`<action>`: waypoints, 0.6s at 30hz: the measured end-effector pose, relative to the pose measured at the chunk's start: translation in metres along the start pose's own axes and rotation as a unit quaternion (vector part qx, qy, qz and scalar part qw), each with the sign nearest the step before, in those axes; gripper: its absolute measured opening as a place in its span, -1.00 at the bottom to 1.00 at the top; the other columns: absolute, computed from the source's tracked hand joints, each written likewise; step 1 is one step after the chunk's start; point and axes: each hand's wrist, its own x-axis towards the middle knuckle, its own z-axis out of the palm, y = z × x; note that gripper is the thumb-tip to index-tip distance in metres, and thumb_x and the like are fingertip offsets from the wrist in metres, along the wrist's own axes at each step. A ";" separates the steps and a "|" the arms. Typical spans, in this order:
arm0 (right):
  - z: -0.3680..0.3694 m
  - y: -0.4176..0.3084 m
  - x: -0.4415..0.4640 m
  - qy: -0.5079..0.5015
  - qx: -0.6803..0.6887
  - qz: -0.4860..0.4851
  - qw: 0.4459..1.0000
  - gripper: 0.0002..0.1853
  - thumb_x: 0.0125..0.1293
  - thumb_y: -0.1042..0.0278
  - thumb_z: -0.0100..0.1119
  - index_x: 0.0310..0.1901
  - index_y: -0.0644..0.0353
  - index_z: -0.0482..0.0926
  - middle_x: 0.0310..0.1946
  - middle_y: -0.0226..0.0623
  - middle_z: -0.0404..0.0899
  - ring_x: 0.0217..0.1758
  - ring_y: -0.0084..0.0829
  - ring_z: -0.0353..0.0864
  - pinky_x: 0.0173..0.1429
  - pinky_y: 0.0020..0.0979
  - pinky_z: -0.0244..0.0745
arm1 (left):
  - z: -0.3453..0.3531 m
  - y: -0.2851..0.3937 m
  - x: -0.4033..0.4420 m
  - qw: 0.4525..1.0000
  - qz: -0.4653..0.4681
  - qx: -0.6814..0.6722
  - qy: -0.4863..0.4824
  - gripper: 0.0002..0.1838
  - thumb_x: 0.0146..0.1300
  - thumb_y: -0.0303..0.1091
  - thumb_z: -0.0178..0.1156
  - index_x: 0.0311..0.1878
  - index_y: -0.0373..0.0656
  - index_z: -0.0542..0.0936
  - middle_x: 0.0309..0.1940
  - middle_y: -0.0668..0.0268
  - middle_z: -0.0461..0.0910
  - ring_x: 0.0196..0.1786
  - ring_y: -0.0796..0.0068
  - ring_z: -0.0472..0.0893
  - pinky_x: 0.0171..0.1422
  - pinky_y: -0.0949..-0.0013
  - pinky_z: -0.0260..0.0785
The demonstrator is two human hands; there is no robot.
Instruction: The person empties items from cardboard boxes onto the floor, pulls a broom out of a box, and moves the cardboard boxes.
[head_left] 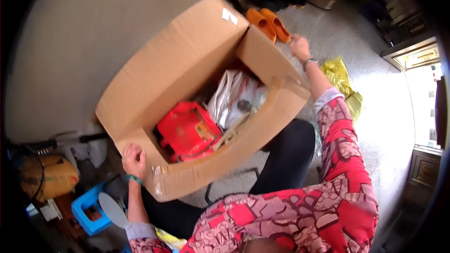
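Note:
A large cardboard box (154, 65) stands tilted in front of me with its top flaps open. Inside lie a red plastic-looking item (187, 129) and a silvery-white crumpled bag (232, 96); the bottom of the box is partly hidden. At the box's left end my left hand (134, 158), with a green bracelet, has its fingers curled at the flap edge. My right hand (300, 48), wearing a wristband, is past the right end of the box, apart from the visible cardboard. Its fingers are bent together, and anything in them is too small to see.
Orange slippers (269, 24) lie on the floor beyond the box. A yellow bag (340, 77) is at the right, by my arm. On the left are a blue plastic stool (91, 211) and a brown-yellow sack (49, 178). A wall rises behind the box.

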 end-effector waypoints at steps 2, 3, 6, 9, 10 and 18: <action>-0.027 0.001 -0.002 0.087 0.076 -0.054 0.992 -0.72 0.06 0.44 0.05 -0.16 0.21 0.58 -0.55 -0.25 0.57 -0.62 -0.50 0.53 -0.50 -0.45 0.45 | 0.006 -0.008 -0.005 0.999 0.007 0.045 0.021 -0.85 -0.01 -0.32 0.25 -0.38 -0.14 0.59 -0.12 0.15 0.57 0.12 0.10 0.45 0.12 0.12 0.32; -0.043 -0.007 -0.006 0.125 0.145 -0.082 0.978 -0.79 0.13 0.42 0.07 -0.20 0.22 0.58 -0.56 -0.34 0.56 -0.57 -0.58 0.52 -0.52 -0.53 0.42 | 0.004 -0.004 -0.005 0.999 0.006 0.048 0.015 -0.86 0.00 -0.31 0.25 -0.38 -0.14 0.58 -0.13 0.13 0.56 0.13 0.08 0.44 0.12 0.13 0.32; -0.103 -0.110 -0.067 0.092 0.286 -0.121 0.946 -0.75 0.21 0.23 0.11 -0.29 0.27 0.58 -0.54 -0.38 0.55 -0.49 -0.63 0.51 -0.39 -0.53 0.42 | 0.006 -0.006 -0.002 0.999 0.036 0.031 0.024 -0.87 -0.02 -0.34 0.27 -0.44 -0.17 0.57 -0.26 0.24 0.58 0.09 0.13 0.47 0.10 0.16 0.34; -0.106 -0.166 -0.117 -0.138 0.225 -0.264 0.927 -0.78 0.30 0.26 0.06 -0.19 0.22 0.58 -0.48 -0.46 0.54 -0.49 -0.68 0.46 -0.40 -0.64 0.38 | 0.001 -0.001 -0.002 0.999 -0.007 0.039 -0.006 -0.83 0.01 -0.24 0.27 -0.42 -0.12 0.57 -0.21 0.31 0.58 0.15 0.24 0.42 0.15 0.08 0.24; -0.098 -0.189 -0.137 -0.214 0.146 -0.247 0.934 -0.75 0.30 0.24 0.08 -0.17 0.25 0.57 -0.45 -0.45 0.54 -0.42 -0.65 0.50 -0.33 -0.61 0.40 | -0.002 0.005 -0.002 0.998 -0.037 0.056 -0.018 -0.81 0.02 -0.20 0.26 -0.41 -0.10 0.56 -0.18 0.33 0.57 0.17 0.28 0.40 0.15 0.02 0.20; 0.079 -0.233 -0.190 -0.577 -0.080 -0.272 0.766 -0.44 0.07 0.12 0.28 -0.03 0.43 0.44 -0.40 -0.02 0.56 -0.47 -0.29 0.58 -0.40 -0.37 0.47 | 0.001 -0.002 -0.005 0.997 -0.065 0.030 -0.005 -0.79 0.03 -0.14 0.26 -0.38 -0.06 0.56 -0.16 0.35 0.57 0.19 0.33 0.38 0.15 0.05 0.13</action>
